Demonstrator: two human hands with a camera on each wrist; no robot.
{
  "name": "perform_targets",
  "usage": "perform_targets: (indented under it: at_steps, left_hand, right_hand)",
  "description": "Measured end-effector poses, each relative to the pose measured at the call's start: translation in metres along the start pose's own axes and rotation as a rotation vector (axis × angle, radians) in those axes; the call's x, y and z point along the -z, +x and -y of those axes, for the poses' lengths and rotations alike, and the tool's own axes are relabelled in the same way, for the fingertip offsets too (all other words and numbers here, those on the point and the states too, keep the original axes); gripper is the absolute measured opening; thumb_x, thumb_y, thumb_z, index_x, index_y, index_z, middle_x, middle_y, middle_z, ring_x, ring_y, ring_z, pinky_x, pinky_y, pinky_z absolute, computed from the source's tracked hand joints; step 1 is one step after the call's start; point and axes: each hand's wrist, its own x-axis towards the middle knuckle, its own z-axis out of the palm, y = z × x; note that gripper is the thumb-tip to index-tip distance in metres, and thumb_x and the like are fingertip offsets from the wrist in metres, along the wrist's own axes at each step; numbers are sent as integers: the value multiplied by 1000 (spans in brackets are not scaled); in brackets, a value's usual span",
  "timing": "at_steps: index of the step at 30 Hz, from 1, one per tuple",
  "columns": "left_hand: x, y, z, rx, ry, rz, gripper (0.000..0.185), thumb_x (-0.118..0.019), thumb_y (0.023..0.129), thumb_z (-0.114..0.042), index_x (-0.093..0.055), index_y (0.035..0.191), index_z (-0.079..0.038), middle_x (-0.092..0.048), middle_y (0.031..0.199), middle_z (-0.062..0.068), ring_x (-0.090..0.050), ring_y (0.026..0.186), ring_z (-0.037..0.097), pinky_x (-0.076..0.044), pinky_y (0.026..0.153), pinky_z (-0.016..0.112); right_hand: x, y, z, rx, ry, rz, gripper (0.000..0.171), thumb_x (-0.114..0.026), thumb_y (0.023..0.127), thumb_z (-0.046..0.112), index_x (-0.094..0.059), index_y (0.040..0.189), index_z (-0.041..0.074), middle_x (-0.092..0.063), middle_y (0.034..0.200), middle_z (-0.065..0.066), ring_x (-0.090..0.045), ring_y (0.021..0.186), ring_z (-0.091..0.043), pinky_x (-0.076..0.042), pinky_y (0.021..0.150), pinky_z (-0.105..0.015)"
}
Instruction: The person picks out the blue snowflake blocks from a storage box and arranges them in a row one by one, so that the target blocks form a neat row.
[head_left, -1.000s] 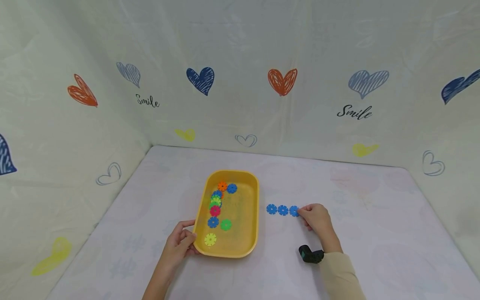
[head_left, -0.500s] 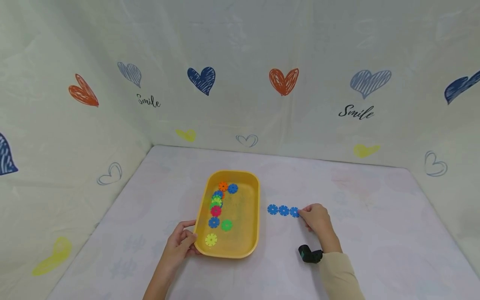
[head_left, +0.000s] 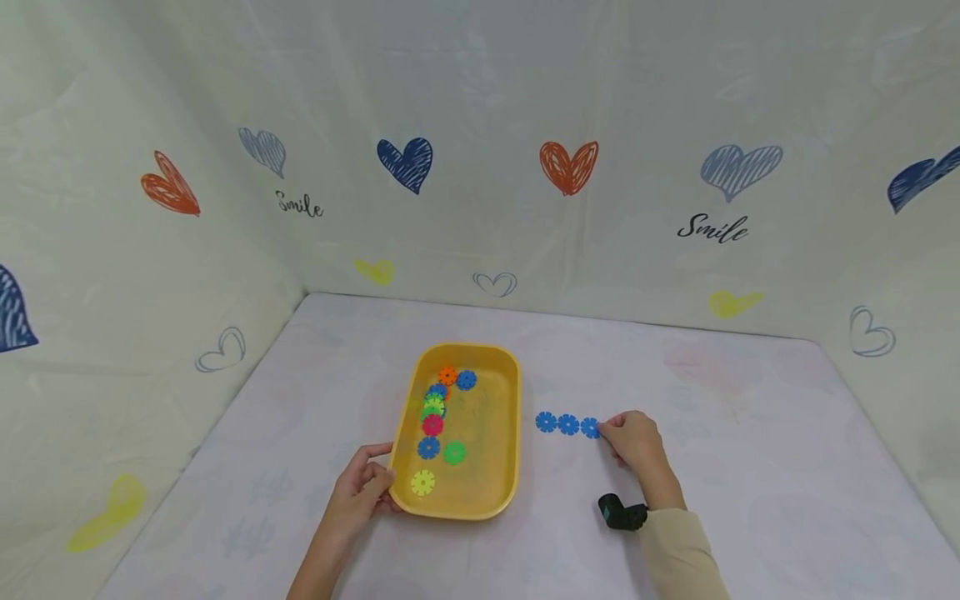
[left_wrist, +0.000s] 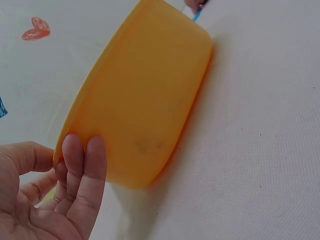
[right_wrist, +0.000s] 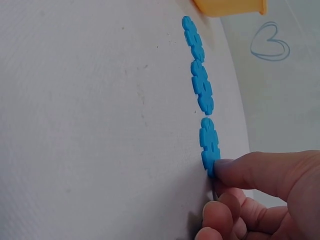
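Note:
My left hand (head_left: 364, 490) grips the lower left corner of a yellow tray (head_left: 504, 492). In the left wrist view the thumb is at the rim and the fingers (left_wrist: 94, 165) press the outer wall. Inside the tray lie several notched plastic discs, among them a yellow disc (head_left: 423, 482), a green disc (head_left: 454, 452) and a red disc (head_left: 432, 425). Right of the tray, three blue discs (head_left: 568, 425) form a row on the table. My right hand (head_left: 636, 442) pinches the row's rightmost blue disc (right_wrist: 209, 142) at its near edge, thumb on top.
The table (head_left: 750, 467) has a pale cloth. A black device (head_left: 621, 512) sits at the right wrist. White sheeting (head_left: 480, 83) printed with hearts stands behind and to the left of the table.
The whole head view has shifted slightly. Both hands, the tray and the blue discs otherwise keep their places.

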Motion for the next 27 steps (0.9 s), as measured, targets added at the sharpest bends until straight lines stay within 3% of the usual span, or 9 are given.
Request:
perform_targets:
  at_steps: [10,19,22,27]
  left_hand:
    - [0,-1,-1,-2,1,6,36,-47,89,-2,-45,124,-6,-49,75,6,-57,58,16,-54,58,26]
    - [1,-2,-1,-5,5,2,36,-47,88,-2,-45,123,-6,-50,74,7,-58,57,17,-53,57,26]
    - [1,-1,0,-3,2,-1,36,-48,88,-2,-45,123,-6,-50,73,7,-59,57,18,-53,56,26]
    - [0,0,1,-2,4,-7,36,-49,88,-2,-46,123,-7,-50,73,7,-59,57,18,-54,57,27]
  right_hand:
    - [1,2,-3,29,44,6,27,-55,87,25,-58,91,-2,-50,56,-3,-47,48,-13,-42,48,-23]
    - [3,1,-4,63,161,15,31,-55,88,24,-53,104,-3,-55,70,-7,-53,56,-13,-49,52,-22]
    - [-2,13,-11,82,172,-7,30,-55,88,27,-53,105,2,-57,77,-8,-54,60,-13,-48,51,-19]
    - [-20,50,-35,156,191,-53,44,-57,82,49,-55,105,12,-62,87,-7,-59,66,-15,-53,59,-23]
